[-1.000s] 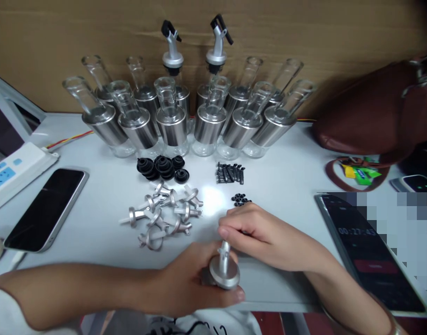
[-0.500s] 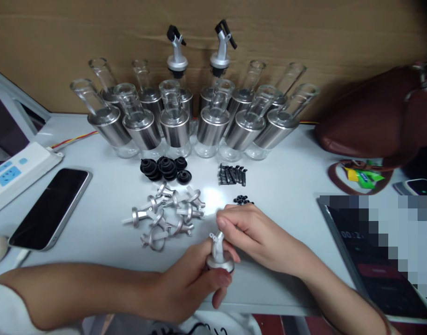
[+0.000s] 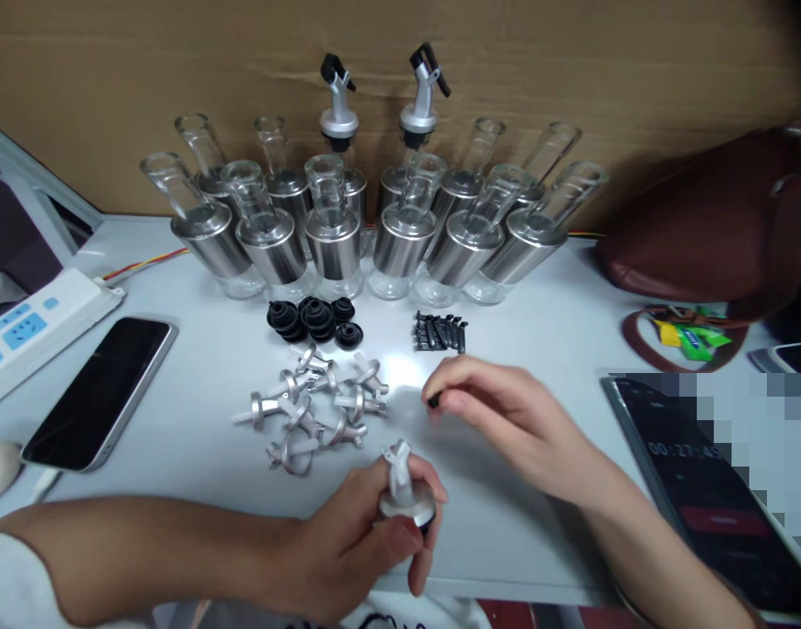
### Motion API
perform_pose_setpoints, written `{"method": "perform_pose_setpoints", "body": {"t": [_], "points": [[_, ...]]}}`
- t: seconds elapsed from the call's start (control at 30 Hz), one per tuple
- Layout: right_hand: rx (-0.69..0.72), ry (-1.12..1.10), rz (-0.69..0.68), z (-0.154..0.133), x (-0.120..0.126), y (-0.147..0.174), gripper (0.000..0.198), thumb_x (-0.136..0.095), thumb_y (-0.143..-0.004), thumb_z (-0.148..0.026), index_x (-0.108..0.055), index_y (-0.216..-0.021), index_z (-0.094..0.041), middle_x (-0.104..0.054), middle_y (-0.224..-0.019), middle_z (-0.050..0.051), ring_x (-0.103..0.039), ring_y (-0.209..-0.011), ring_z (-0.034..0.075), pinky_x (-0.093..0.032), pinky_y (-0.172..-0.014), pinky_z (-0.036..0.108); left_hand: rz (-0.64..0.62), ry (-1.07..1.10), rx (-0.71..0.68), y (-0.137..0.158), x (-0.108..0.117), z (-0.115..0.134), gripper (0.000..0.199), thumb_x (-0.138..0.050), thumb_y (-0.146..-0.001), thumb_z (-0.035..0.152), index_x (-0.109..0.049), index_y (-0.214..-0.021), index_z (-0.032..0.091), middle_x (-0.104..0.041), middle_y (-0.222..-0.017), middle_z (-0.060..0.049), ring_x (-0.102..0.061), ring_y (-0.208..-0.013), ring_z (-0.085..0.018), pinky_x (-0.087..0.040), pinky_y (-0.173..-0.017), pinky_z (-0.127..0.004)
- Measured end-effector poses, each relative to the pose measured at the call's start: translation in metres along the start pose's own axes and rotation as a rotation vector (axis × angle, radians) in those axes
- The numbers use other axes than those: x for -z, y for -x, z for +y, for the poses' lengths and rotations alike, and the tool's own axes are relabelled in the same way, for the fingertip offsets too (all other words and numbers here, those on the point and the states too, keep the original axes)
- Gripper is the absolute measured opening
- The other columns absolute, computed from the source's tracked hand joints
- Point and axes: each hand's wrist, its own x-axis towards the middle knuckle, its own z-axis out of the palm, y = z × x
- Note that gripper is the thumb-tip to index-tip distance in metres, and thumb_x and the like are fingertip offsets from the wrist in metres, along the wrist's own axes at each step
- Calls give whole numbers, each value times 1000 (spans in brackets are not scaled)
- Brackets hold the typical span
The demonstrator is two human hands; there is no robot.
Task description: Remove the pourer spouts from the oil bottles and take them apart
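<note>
My left hand (image 3: pixel 367 533) is closed around a silver pourer spout (image 3: pixel 403 489), its nozzle pointing up and a black edge showing under its flange. My right hand (image 3: pixel 505 415), to the right and farther from me, pinches a small black cap (image 3: pixel 434 400) between thumb and forefinger. Left of that hand lies a loose pile of silver pourer spouts (image 3: pixel 318 406) with whitish tubes. Behind the pile sit several black ribbed rubber stoppers (image 3: pixel 316 316). A cluster of short black levers (image 3: pixel 441 332) lies just beyond my right hand, which hides the small black caps.
Two rows of glass bottles with steel sleeves (image 3: pixel 334 249) stand at the back; two wear complete pourers (image 3: pixel 418 100). At left are a phone (image 3: pixel 99 393) and a power strip (image 3: pixel 39 328). A tablet-like timer (image 3: pixel 694 472) and a brown bag (image 3: pixel 707 218) are at right.
My right hand has moved right, away from the spout in my left hand, and now shows a small black cap in its fingertips. The left hand still holds the spout, slightly lower.
</note>
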Motion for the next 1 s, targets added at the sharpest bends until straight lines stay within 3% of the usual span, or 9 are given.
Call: {"method": "perform_pose_setpoints", "body": {"t": [0.07, 0.17, 0.3, 0.43, 0.6, 0.77, 0.9, 1.0], "points": [[-24, -116, 133, 3, 6, 0, 10, -63, -88, -29, -60, -83, -20, -67, -80, 3, -63, -73, 14, -51, -66, 25, 56, 17, -26, 0, 0, -5, 41, -36, -96, 59, -40, -101, 19, -48, -72, 3, -43, -60, -9, -35, -63, -25], [-18, -152, 297, 6, 14, 0, 12, -71, -81, -27, -60, -79, -21, -70, -84, 4, -67, -78, 18, -55, -68, 29, 112, 33, -23, -1, 0, -12, 38, -35, -97, 56, -42, -102, 19, -49, -68, 4, -40, -57, -9, -33, -61, -25], [-80, 233, 402, 11, 29, 0, 11, -63, -86, -27, -68, -94, -22, -73, -95, 7, -69, -88, 21, -53, -81, 34, 91, 50, 17, 0, 1, -14, 41, -39, -96, 58, -43, -104, 18, -49, -69, 4, -41, -56, -9, -30, -57, -25], [-191, 496, 232, 19, 45, 0, 10, -60, -86, -30, -65, -87, -21, -74, -86, 6, -68, -77, 22, -51, -71, 32, 104, 63, 41, 0, 1, -12, 44, -42, -93, 60, -44, -103, 18, -49, -67, 4, -38, -53, -8, -28, -56, -25], [-315, 656, 47, 32, 51, 3, 8, -60, -85, -26, -60, -79, -21, -64, -64, 0, -53, -55, 14, -41, -54, 26, 110, 50, 76, -2, 1, -11, 45, -42, -93, 61, -45, -103, 18, -50, -67, 4, -37, -53, -9, -28, -56, -26], [-376, 633, -36, 34, 49, 4, 6, -57, -85, -23, -62, -83, -21, -66, -70, 1, -57, -61, 15, -42, -57, 25, 112, 58, 104, -2, 1, -8, 46, -43, -91, 63, -45, -102, 18, -49, -65, 4, -38, -54, -9, -28, -57, -27], [-347, 589, -69, 30, 50, 5, 25, -46, -93, -33, -66, -86, -20, -72, -80, 5, -62, -68, 18, -46, -63, 29, 109, 52, 150, -3, 0, -3, 49, -44, -89, 66, -44, -102, 18, -49, -65, 4, -36, -53, -10, -27, -56, -27], [-325, 553, -97, 29, 51, 7, 24, -48, -90, -27, -69, -91, -19, -74, -88, 8, -66, -75, 20, -49, -68, 32, 102, 56, 157, -3, -1, -2, 50, -44, -89, 67, -43, -102, 19, -48, -66, 5, -39, -54, -10, -30, -60, -28]]}}
